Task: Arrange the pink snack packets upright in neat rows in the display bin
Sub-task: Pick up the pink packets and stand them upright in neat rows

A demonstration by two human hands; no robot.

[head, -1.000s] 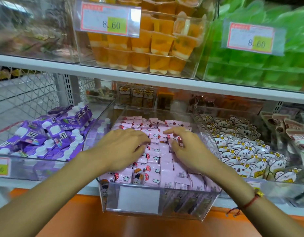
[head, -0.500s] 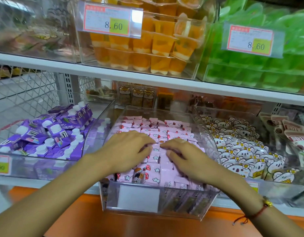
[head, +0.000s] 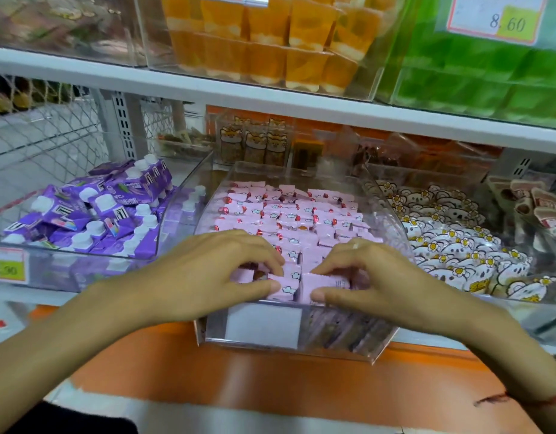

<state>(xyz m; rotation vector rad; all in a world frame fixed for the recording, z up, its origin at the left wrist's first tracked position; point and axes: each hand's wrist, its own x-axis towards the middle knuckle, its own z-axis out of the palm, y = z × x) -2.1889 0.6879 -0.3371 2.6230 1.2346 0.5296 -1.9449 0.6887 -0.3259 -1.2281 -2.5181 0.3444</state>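
**Mara:** Pink snack packets (head: pixel 289 214) fill the clear display bin (head: pixel 380 349) from its back wall to its front wall. Behind the hands they stand in fairly even rows running side to side. The unsettled ones are the front row, just behind the bin's front wall.

**Jo:** And the hands?

**Mara:** Both are down in that front row. The left hand (head: pixel 204 274) has its fingers curled over a packet left of the bin's middle, thumb pressed on its near face, so it pinches it. The right hand (head: pixel 373 277) mirrors it right of the middle: fingers bent over the top of a packet, thumb along its front edge. The fingertips nearly meet at the bin's centre line.

**Jo:** Which way do the packets lie from them?

**Mara:** Straight beneath and between. Each gripped packet has its long edge running across the bin, parallel to the front wall. A narrow dark gap shows between the two, right at the centre.

**Jo:** So neither hand has the advantage?

**Mara:** Hardly. They are about equally near that gap. My guess is that the next move closes it and squares the two packets against the front wall, upright like the rows behind.

**Jo:** Neighbours?

**Mara:** Purple cartons (head: pixel 114 208) in the bin to the left, white bear-faced packs (head: pixel 452 245) in the one to the right.
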